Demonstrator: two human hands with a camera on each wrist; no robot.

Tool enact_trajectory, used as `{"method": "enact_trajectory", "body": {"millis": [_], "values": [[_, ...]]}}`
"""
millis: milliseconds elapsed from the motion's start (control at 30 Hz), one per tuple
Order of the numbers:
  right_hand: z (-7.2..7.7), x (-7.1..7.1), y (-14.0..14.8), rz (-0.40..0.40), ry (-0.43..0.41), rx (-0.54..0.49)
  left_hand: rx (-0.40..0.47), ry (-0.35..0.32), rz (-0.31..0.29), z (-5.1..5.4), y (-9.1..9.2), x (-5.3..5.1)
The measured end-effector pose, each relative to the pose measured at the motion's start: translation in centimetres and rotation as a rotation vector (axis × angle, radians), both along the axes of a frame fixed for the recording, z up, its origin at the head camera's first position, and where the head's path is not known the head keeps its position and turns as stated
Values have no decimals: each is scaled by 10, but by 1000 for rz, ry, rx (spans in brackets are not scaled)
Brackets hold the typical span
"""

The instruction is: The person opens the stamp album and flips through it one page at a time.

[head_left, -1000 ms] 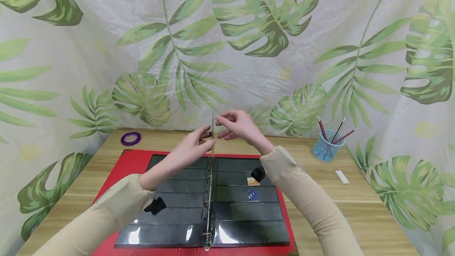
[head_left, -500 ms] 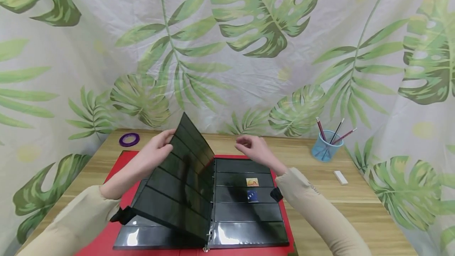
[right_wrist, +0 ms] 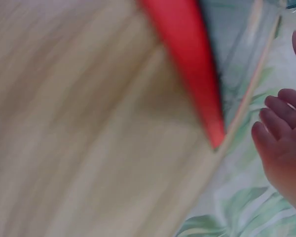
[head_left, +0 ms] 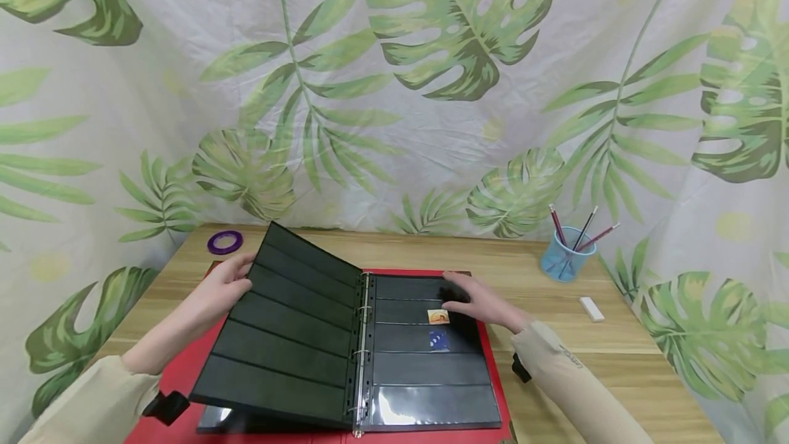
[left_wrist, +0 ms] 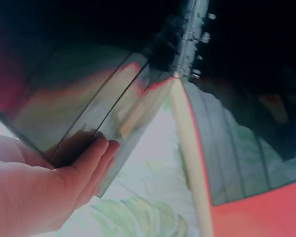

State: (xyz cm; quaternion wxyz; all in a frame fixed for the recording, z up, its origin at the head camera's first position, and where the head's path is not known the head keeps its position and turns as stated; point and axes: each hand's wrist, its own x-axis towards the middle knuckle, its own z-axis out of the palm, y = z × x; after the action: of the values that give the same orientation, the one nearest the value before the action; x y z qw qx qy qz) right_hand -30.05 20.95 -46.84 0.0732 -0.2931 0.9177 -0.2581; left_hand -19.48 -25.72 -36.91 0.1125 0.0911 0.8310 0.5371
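Left hand [head_left: 218,286] gripping black page [head_left: 286,327], right hand [head_left: 479,301] relaxed, orange card [head_left: 437,317] and blue card [head_left: 439,340] (in pockets [head_left: 428,367]) — cup [head_left: 564,266] of pencils [head_left: 558,223]

Black page [head_left: 285,333] lowered leftward; right grip [head_left: 479,300] seemingly lower.

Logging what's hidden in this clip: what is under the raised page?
A glossy edge of a lower page shows, with the red cover beneath. The raised page covers the rest, so anything there can't be seen.
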Motion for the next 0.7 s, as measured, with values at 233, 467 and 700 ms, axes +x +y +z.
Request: {"method": "enact_trajectory", "body": {"millis": [233,467,700], "values": [[-14,-7,17,-9,-35,48,-11,-36,22,-22,-14,2],[-21,-10,25,-15,-34,110,-127,5,89,-50,-20,1],[-22,-10,27,-18,-35,124,-354,135,177,-78,-21,1]]}}
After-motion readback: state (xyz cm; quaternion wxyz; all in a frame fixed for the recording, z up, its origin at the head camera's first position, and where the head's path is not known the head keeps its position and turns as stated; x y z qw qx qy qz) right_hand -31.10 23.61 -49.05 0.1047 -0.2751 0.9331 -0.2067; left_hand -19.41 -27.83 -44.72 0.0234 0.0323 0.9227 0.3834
